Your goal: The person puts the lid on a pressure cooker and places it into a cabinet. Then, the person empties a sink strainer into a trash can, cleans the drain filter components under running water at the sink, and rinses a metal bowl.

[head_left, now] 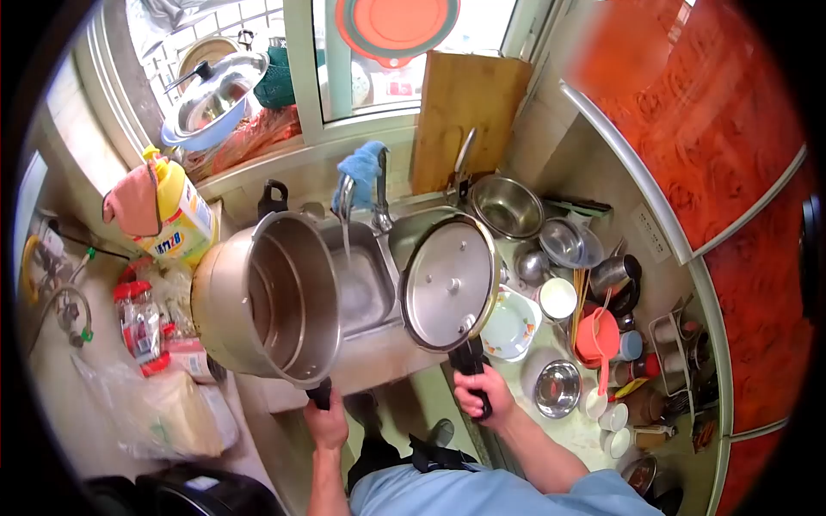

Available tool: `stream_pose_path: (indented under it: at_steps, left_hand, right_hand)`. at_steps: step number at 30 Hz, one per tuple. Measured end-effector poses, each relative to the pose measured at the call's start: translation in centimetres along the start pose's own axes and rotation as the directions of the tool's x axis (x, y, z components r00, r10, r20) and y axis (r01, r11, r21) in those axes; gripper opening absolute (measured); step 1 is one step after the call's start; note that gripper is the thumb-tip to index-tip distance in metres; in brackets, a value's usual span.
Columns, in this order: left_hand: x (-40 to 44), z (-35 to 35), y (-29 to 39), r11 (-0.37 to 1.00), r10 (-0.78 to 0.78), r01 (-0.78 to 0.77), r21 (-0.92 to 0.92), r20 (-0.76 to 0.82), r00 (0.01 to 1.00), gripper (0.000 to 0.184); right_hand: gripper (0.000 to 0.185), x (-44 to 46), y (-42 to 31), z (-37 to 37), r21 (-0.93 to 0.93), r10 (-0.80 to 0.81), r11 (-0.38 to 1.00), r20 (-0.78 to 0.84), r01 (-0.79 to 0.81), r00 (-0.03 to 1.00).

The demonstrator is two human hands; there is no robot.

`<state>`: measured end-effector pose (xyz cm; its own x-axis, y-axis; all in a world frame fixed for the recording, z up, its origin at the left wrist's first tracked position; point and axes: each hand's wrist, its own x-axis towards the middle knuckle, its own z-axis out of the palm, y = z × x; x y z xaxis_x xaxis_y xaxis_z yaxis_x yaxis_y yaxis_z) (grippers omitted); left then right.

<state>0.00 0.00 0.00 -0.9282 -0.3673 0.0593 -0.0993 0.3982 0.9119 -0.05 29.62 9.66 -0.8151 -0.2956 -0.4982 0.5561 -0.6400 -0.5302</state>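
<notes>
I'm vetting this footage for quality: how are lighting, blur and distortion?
Head view: wide-angle distortion bows the red cabinets, corners are black; head view: the window is partly washed out; head view: a blurred patch at upper right, but pot and lid look fairly sharp.

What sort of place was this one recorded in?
A kitchen, probably a home one: there is a metal sink, a wooden cutting board propped upright, and a large metal pot held by its handle in the left hand.
</notes>
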Motion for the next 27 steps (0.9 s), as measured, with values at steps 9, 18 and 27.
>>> stream_pose_path:
  at_steps: [9, 18, 27]
  left_hand:
    - [-13.1, -0.2, 9.8, 0.633, -0.461, 0.699, -0.333, 0.563, 0.686, 0.035]
    - [-14.7, 1.7, 10.0, 0.503, -0.285, 0.824, -0.263, 0.849, 0.445, 0.025]
    - [-18.5, 0.2, 4.5, 0.544, -0.217, 0.834, -0.089, 0.946, 0.242, 0.019]
  right_hand:
    - [0.072, -8.3, 2.5, -3.7, -0.691, -0.364, 0.585, 0.244, 0.424, 0.899]
    - [0.068, -10.4, 7.5, -0.3, -0.861, -0.625, 0.253, 0.204, 0.442, 0.754]
    - [0.069, -15.2, 14.4, 0.2, -0.987, -0.674, 0.092, 0.038, 0.134, 0.738]
